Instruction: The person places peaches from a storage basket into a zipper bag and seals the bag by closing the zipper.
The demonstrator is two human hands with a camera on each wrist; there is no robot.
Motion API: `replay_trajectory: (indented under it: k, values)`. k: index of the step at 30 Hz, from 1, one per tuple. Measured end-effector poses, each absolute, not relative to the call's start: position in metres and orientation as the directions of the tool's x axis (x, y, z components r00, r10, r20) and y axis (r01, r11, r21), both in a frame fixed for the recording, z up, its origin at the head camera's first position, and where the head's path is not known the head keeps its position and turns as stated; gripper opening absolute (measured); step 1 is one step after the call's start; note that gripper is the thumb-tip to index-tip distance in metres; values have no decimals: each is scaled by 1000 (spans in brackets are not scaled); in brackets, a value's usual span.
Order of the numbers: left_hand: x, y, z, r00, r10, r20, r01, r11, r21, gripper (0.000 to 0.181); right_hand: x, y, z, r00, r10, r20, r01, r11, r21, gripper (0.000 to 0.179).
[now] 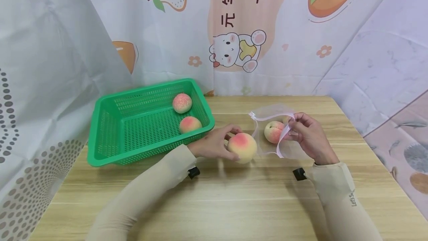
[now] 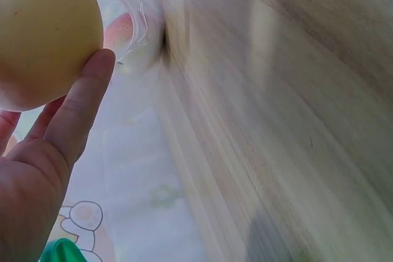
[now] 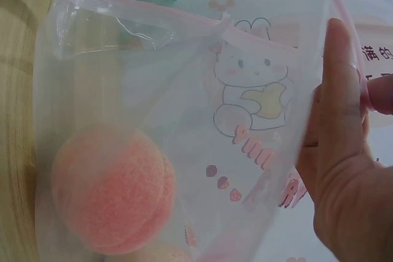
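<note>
My left hand grips a yellow peach with a red blush, just left of a clear zip bag with a pink edge. In the left wrist view the thumb and fingers curl round that peach. My right hand pinches the bag's rim between thumb and fingers, and its mouth gapes toward the left. A pink peach lies inside the bag. The right wrist view shows this peach through the film, with part of another pale round thing below it.
A green plastic basket stands at the left of the wooden table. Two peaches, one at the back and one nearer, lie in its right end. A printed curtain hangs behind the table.
</note>
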State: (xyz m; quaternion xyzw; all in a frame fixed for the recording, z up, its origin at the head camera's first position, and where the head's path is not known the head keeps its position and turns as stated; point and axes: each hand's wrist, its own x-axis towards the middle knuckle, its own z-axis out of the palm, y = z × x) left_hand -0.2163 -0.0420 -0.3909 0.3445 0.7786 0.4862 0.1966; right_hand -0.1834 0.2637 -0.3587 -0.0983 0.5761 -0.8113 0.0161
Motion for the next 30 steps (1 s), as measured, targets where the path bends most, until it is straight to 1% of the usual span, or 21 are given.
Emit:
replay_trajectory:
  k: [10,14,19,25,26,30]
  values:
    - [-219,-29,-391,-734,679,30,328,316,890,73,-183,265,-359,-980,-140,144,-88,-344,-935,12]
    - [-219,-24,-392,-736,676,37,312,290,905,71,-183,265,-359,-979,-146,145,-87,-344,-935,15]
    - [-220,-20,-392,-748,662,42,301,282,911,69,-183,264,-359,-979,-144,143,-87,-335,-938,13]
    - [-222,-14,-391,-756,651,63,309,271,912,70,-184,263,-359,-980,-142,139,-87,-318,-944,15]
    - [-222,-12,-391,-757,650,67,312,269,911,70,-184,263,-359,-981,-141,137,-86,-319,-944,12]
    - [-221,-7,-391,-757,649,76,315,260,913,70,-183,263,-359,-981,-141,132,-81,-321,-944,13]
